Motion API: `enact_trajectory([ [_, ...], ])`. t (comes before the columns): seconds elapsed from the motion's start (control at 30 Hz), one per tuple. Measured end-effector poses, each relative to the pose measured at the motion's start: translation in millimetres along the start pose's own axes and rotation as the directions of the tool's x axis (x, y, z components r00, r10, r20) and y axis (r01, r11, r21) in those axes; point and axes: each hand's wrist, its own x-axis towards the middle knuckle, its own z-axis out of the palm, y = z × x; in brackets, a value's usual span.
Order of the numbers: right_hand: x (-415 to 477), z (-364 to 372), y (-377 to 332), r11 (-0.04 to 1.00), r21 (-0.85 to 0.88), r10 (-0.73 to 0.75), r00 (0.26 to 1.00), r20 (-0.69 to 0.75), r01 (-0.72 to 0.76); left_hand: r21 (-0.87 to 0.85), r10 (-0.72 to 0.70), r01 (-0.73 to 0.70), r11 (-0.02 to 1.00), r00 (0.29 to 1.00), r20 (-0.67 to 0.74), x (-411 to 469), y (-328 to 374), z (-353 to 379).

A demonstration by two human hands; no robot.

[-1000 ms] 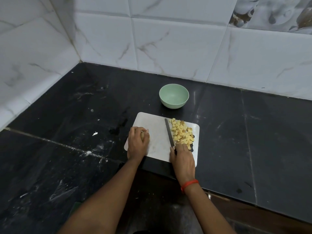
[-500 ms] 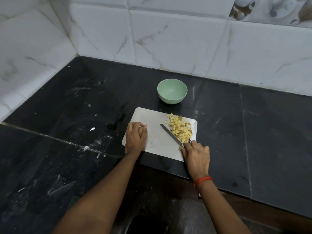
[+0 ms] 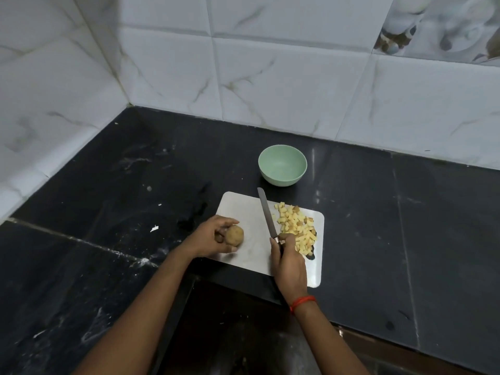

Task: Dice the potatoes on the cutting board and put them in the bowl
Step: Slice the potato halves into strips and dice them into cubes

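A person stands at a dark counter (image 3: 378,212). Their left hand (image 3: 209,236) curls around a whole, nearly round potato (image 3: 234,235) at the left side of the white cutting board (image 3: 243,204), though whether the potato touches the board is hard to tell. Their right hand (image 3: 289,263) grips a knife (image 3: 266,215) by its handle, the blade pointing away toward the green bowl (image 3: 282,165), which looks empty. The potato lies just left of the blade and diced potato (image 3: 296,228) is heaped to its right. The next cut likely needs the potato steadied under the blade.
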Motion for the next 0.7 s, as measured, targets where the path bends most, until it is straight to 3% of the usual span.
enact_trajectory([
  [0.2, -3, 12, -3, 0.998, 0.019, 0.062, 0.997, -0.046, -0.061, 0.042, 0.141, -0.135, 0.99, 0.95, -0.278, 13, 4, 45],
  [0.37, -6, 16, -7, 0.995, 0.028, 0.1, 0.991, -0.091, -0.098, 0.032, 0.191, -0.196, 0.98, 0.884, -0.426, 20, 9, 79],
  [0.7, -10, 21, -24, 0.998, 0.023, 0.056, 0.995, -0.081, -0.054, 0.095, 0.281, -0.27, 0.958, 0.828, -0.484, 19, 4, 83],
])
